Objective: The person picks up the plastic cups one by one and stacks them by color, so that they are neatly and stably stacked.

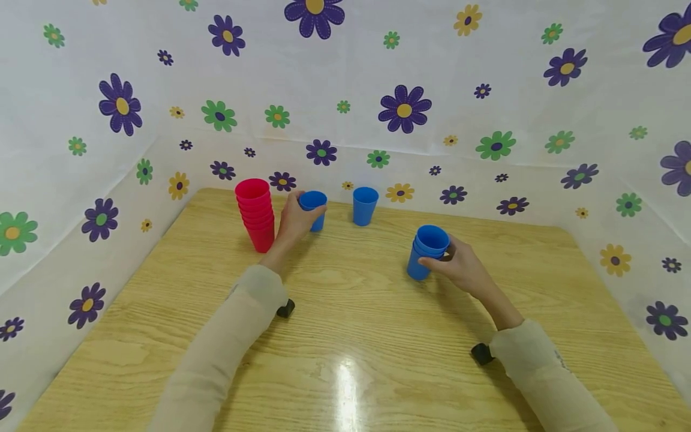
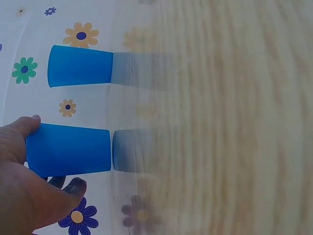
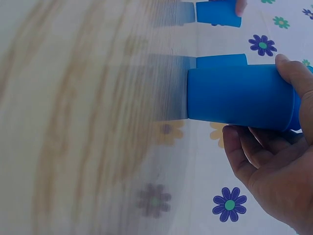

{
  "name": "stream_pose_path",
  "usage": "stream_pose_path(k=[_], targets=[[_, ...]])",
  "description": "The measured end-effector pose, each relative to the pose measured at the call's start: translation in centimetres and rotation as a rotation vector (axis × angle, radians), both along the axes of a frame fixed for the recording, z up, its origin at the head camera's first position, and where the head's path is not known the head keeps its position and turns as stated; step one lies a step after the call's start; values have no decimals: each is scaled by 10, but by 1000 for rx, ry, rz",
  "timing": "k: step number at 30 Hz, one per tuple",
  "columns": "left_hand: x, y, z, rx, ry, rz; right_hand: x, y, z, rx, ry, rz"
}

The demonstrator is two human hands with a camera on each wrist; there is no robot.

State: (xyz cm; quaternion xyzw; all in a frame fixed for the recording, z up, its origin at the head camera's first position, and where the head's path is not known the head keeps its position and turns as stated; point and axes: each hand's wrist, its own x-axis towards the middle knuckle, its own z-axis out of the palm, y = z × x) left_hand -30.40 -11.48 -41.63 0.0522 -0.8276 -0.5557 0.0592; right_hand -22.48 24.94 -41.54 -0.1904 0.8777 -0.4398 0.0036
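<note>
At the back of the table, my left hand (image 1: 296, 222) holds a blue cup (image 2: 71, 149) near its rim, thumb on one side and fingers on the other. That cup is upright, its base at or barely above the tabletop. My right hand (image 1: 459, 264) grips nested blue cups (image 1: 425, 255) by the upper part, at the table's right of centre; at least two rims show. Between the hands, farther back, a single blue cup (image 1: 364, 207) stands upright, untouched. A tall stack of nested red cups (image 1: 256, 216) stands just left of my left hand.
The wooden table (image 1: 335, 312) has a glossy top that mirrors the cups. White cloth (image 1: 345, 72) with printed flowers rises behind it and along both sides. Dark wrist devices (image 1: 482, 354) stick out near both sleeves.
</note>
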Motion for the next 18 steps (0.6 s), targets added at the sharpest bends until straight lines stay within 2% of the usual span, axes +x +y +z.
stream_pose_path(k=[7, 18], targets=[[5, 2, 2, 8, -36, -42, 2, 0, 1, 14, -3, -13], [16, 12, 13, 31, -36, -157, 4, -1, 4, 9, -8, -11]])
